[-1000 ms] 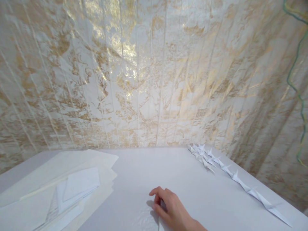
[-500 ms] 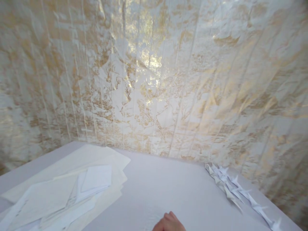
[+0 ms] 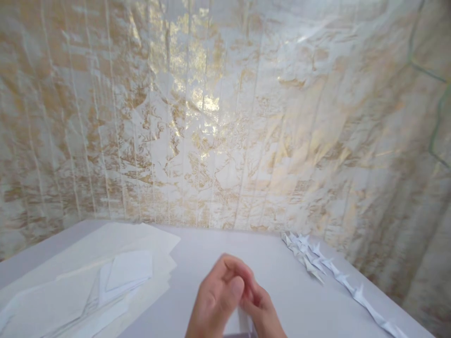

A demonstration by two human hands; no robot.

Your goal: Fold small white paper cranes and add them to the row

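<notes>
My left hand (image 3: 215, 296) and my right hand (image 3: 263, 313) come together above the near middle of the table, fingers curled and tips meeting. The left thumb lies across in front of the fingers. Below the joined fingers, between the palms, shows a pale piece of folded white paper (image 3: 244, 321); the fingers hide most of it. Off to the right lie rows of small pointed folded-paper figures (image 3: 338, 278), white and greyish, like origami cranes. To the left is a stack of small white paper sheets (image 3: 129, 271).
Larger cream sheets (image 3: 160, 241) spread under the small stack on the pale table (image 3: 200, 241). A shiny gold-and-white patterned curtain (image 3: 225, 188) hangs along the far edge. A green cord (image 3: 437, 124) hangs at the upper right.
Both hands have risen into view and met, where only part of one hand showed at the bottom before. The view has turned slightly right, bringing in the green cord.
</notes>
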